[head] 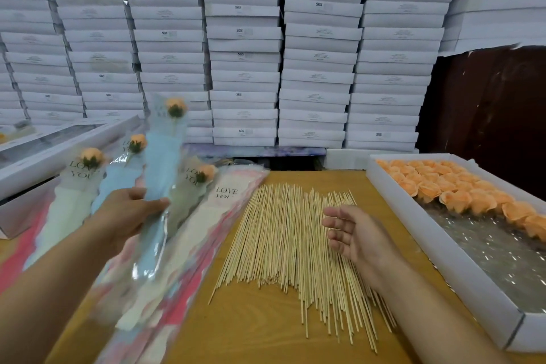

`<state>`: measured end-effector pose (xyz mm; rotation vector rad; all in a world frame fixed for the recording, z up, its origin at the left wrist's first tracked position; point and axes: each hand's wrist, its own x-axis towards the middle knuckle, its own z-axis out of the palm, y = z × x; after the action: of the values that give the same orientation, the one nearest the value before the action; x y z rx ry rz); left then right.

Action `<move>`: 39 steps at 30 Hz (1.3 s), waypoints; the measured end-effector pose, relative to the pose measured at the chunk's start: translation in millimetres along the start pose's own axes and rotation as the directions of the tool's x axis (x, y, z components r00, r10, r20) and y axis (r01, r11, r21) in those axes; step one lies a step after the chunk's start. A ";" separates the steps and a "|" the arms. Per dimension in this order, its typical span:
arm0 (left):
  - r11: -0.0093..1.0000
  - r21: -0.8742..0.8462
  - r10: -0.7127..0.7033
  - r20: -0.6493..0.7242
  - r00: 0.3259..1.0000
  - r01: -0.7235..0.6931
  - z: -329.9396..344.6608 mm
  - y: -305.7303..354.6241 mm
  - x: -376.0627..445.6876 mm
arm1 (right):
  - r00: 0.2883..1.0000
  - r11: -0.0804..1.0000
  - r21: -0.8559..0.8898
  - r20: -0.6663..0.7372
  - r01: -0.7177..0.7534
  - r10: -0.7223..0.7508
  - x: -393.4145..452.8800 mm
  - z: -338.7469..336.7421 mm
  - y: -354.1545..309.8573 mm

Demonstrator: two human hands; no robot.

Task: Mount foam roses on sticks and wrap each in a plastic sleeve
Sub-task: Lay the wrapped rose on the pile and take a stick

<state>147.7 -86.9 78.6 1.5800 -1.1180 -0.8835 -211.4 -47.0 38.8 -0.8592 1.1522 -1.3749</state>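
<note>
The left hand point(130, 210) pinches a pale blue plastic sleeve point(159, 186) holding an orange foam rose on a stick point(175, 108), raised above the bench's left edge, where three more wrapped roses point(88, 162) lie on a pile of flat pastel sleeves point(212, 216). The right hand point(357, 233) hovers with its grip spread and empty over the heap of thin wooden sticks point(283, 239) at mid-bench point(251, 334). A white shallow tray point(443, 260) of loose orange foam roses point(449, 186) runs along the right edge.
</note>
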 end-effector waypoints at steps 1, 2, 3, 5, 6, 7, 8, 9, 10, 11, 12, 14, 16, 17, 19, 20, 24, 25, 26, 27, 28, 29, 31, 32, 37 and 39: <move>0.998 0.057 -0.003 -0.064 0.998 0.007 -9.0 -8.3 7.8 | 1.000 1.000 -0.002 -0.001 0.000 0.000 0.2 -0.1 -0.1; 0.993 0.113 -0.009 -0.122 0.992 0.023 -17.8 -16.7 13.6 | 1.000 1.000 -0.004 -0.002 -0.001 0.001 0.1 -0.2 -0.3; 0.987 0.153 -0.022 -0.170 0.985 0.048 -25.1 -24.5 17.4 | 1.000 1.000 -0.007 -0.002 -0.001 0.001 -0.1 -0.2 -0.5; 0.980 0.178 -0.046 -0.230 0.972 0.088 -36.6 -37.3 19.9 | 1.000 1.000 -0.014 -0.007 -0.001 0.000 -0.1 -0.7 -0.9; 0.977 0.189 -0.049 -0.253 0.966 0.100 -40.0 -42.1 18.7 | 1.000 1.000 -0.018 -0.011 -0.001 0.001 -0.1 -1.1 -0.8; 0.968 0.225 -0.041 -0.281 0.959 0.107 -41.6 -45.7 17.2 | 1.000 1.000 -0.021 -0.014 -0.001 0.000 -0.1 -1.5 -0.9; 0.953 0.284 -0.016 -0.310 0.950 0.109 -43.0 -48.5 15.6 | 1.000 1.000 -0.023 -0.016 0.000 0.000 -0.2 -1.6 -1.1; 0.932 0.348 0.019 -0.330 0.944 0.103 -43.4 -51.0 13.6 | 1.000 1.000 -0.025 -0.018 -0.002 0.001 -0.4 -1.4 -1.2; 0.913 0.398 0.056 -0.343 0.938 0.092 -42.9 -52.4 10.9 | 1.000 1.000 -0.026 -0.021 -0.003 0.002 -0.4 -1.1 -1.2; 0.896 0.435 0.085 -0.353 0.932 0.083 -41.9 -53.3 8.2 | 1.000 1.000 -0.028 -0.023 -0.002 0.001 -0.5 -1.1 -1.1; 0.885 0.460 0.116 -0.357 0.927 0.067 -40.5 -53.4 5.1 | 1.000 1.000 -0.030 -0.024 0.000 -0.001 -0.4 -1.0 -1.0; 0.855 0.519 0.195 -0.345 0.918 0.013 -36.3 -53.7 0.6 | 1.000 1.000 -0.031 -0.027 0.000 -0.001 -0.3 -1.1 -1.0; 0.773 0.633 0.299 -0.317 0.900 -0.033 -32.3 -54.7 -0.8 | 1.000 1.000 -0.031 -0.027 -0.003 0.002 -0.2 -0.7 -1.1; 0.717 0.695 0.354 -0.299 0.886 -0.051 -30.9 -55.2 -1.4 | 1.000 0.999 -0.032 -0.027 -0.003 0.003 -0.4 -0.7 -1.1; 0.617 0.783 0.427 -0.257 0.867 -0.072 -28.0 -56.7 -0.6 | 1.000 0.999 -0.032 -0.026 -0.003 0.002 -0.6 -0.7 -1.0; 0.579 0.813 0.425 -0.237 0.873 -0.061 -26.9 -58.3 0.3 | 1.000 0.999 -0.033 -0.026 -0.003 0.002 -0.7 -0.9 -0.9; 0.490 0.871 0.348 -0.218 0.912 0.021 -26.8 -66.9 5.0 | 1.000 0.999 -0.035 -0.024 0.004 -0.005 -1.7 -1.1 -1.6; 0.506 0.862 0.340 -0.227 0.913 0.026 -26.9 -66.9 5.0 | 1.000 0.999 -0.036 -0.024 0.005 -0.006 -2.0 -0.7 -1.9; 0.530 0.848 0.328 -0.237 0.914 0.029 -26.8 -65.8 5.3 | 1.000 0.999 -0.037 -0.025 0.006 -0.007 -2.4 -0.6 -2.0; 0.548 0.836 0.318 -0.244 0.916 0.032 -26.7 -64.4 5.4 | 1.000 0.999 -0.038 -0.026 0.008 -0.009 -2.7 -0.4 -2.0; 0.556 0.831 0.315 -0.251 0.915 0.036 -26.1 -61.8 5.6 | 1.000 0.999 -0.038 -0.026 0.010 -0.011 -2.9 -0.3 -2.1; 0.555 0.831 0.324 -0.259 0.910 0.039 -24.8 -58.5 5.4 | 1.000 0.999 -0.038 -0.027 0.012 -0.013 -3.0 -0.2 -2.2; 0.549 0.836 0.380 -0.259 0.888 0.009 -19.2 -50.2 2.9 | 1.000 0.999 -0.042 -0.027 0.011 -0.012 -3.1 0.4 -2.6; 0.547 0.837 0.410 -0.243 0.879 -0.024 -14.8 -45.8 0.5 | 1.000 0.999 -0.043 -0.027 0.010 -0.012 -3.2 0.8 -2.8; 0.619 0.756 0.430 -0.096 0.898 -0.215 25.2 -21.7 -19.4 | 1.000 0.999 -0.046 -0.022 0.010 -0.011 -3.1 1.0 -2.3; 0.644 0.709 0.431 -0.025 0.902 -0.288 46.5 -13.4 -30.4 | 1.000 0.999 -0.046 -0.023 0.009 -0.010 -3.1 0.8 -2.4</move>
<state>98.7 -70.4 54.2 1.8705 -1.6673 0.0070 -210.9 -44.2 41.7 -0.8841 1.2029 -1.3736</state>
